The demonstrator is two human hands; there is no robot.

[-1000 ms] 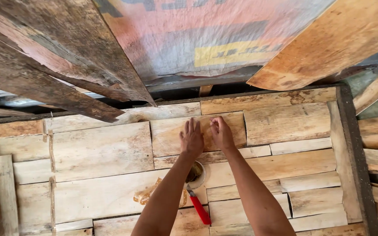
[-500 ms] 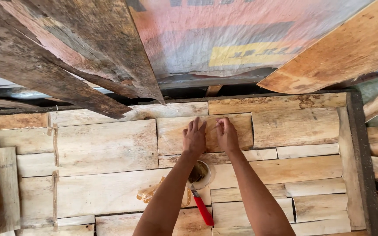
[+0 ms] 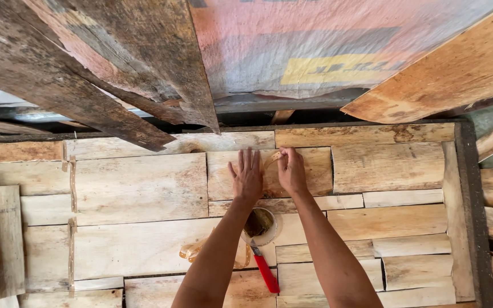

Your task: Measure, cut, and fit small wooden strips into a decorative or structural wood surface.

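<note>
The right hand point(image 3: 292, 171) has its fingers curled in, thumb and forefinger pinched on a thin, curling sliver of wood point(image 3: 273, 158) that rises from the face of a pale plank point(image 3: 223, 177); the knuckles face the camera and the wrist is slightly bent. Just at its nine o'clock, the left hand point(image 3: 247, 175) lies flat, palm down, fingers spread and straight, pressing on the same plank and gripping nothing. Both forearms run up from six o'clock, nearly parallel, the elbows out of view.

The plank lies in the upper middle of a flat panel of pale boards point(image 3: 138, 188) fitted edge to edge. At six o'clock from the hands, between the forearms, stands a small clear container point(image 3: 259, 226) with dark contents, and a brush with a red handle point(image 3: 266, 272) leans out of it towards six o'clock. At eight o'clock from the container lies a crumpled bit of clear yellowish wrapping point(image 3: 192, 251).

At twelve o'clock, past the panel's far edge, dark weathered planks point(image 3: 87, 74) slant across, beside a faded reddish tarpaulin point(image 3: 326, 45). At two o'clock an orange-brown board point(image 3: 446, 74) slants across.
</note>
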